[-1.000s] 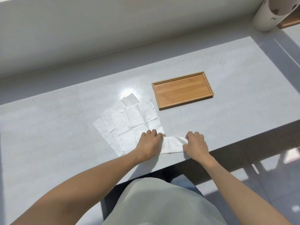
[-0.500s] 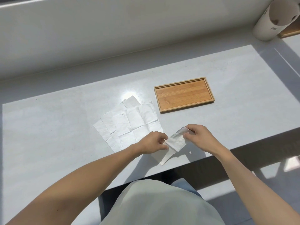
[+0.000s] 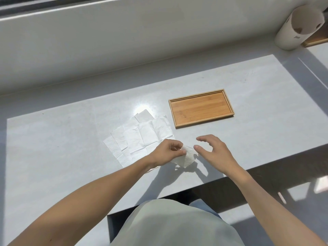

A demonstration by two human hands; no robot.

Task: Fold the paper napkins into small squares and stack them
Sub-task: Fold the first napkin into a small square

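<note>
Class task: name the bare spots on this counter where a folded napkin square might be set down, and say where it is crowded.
Bare: inside the wooden tray, the counter right of it, and left of the spread napkins. Crowded: the near edge, where the left hand pinches a napkin beside the open right hand.

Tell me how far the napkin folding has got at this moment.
Done: nothing stacked yet; the wooden tray holds nothing. In hand: the left hand pinches one partly folded napkin above the table, the right hand open beside it. Left: finishing this one, plus the unfolded napkins lying spread and overlapping.
</note>
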